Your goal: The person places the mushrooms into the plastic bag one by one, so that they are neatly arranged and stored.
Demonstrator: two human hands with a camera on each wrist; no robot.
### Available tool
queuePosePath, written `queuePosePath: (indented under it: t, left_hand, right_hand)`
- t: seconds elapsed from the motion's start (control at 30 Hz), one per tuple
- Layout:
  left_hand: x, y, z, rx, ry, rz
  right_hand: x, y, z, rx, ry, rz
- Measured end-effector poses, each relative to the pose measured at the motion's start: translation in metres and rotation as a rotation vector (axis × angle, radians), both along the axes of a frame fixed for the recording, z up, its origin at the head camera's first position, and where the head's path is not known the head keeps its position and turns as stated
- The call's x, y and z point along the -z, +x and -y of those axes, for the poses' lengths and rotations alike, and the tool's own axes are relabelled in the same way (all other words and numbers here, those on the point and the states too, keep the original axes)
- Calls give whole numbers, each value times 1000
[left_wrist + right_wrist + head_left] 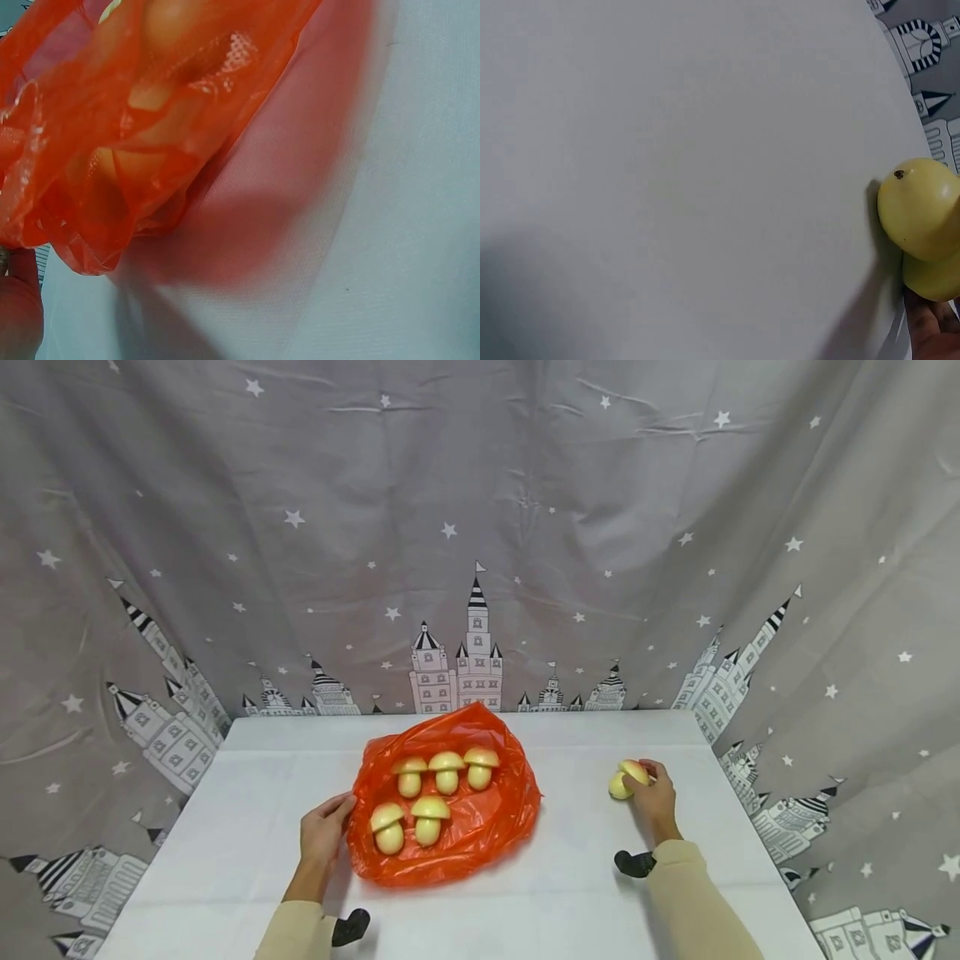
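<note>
A red-orange plastic bag (480, 835) lies spread on the table, its rim folded outward in the head view. Several yellow toy mushrooms (429, 831) with rounded caps sit inside it, in two rows. At the bag's left edge, my left hand (322, 835) pinches the rim; the left wrist view shows the thumb (19, 311) against the crinkled plastic. Off to the right, my right hand (654, 802) grips another toy mushroom (922, 217) by its cap, stem pointing left. Part of that mushroom is cut off by the right wrist view's edge.
A white cloth-covered table (577, 893) carries everything. Behind it and along both sides hangs a grey curtain (525, 527) printed with stars and castles. Black straps (633, 864) stick out at both sleeves.
</note>
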State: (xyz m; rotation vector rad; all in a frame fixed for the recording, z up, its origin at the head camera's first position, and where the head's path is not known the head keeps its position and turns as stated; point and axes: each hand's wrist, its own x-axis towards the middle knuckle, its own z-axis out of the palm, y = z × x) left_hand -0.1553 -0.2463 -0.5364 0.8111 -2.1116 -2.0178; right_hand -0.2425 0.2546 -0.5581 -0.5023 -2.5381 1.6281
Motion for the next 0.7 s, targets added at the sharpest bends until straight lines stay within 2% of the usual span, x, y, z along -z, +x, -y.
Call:
queuePosePath:
  t: [0.4,0.7]
  left_hand:
    - [-2,1,2,-4,-3,-20]
    - [-2,2,2,3,4,2]
  right_hand:
    - [5,8,21,-54,3,-22]
    - [5,16,33,-108,4,-49]
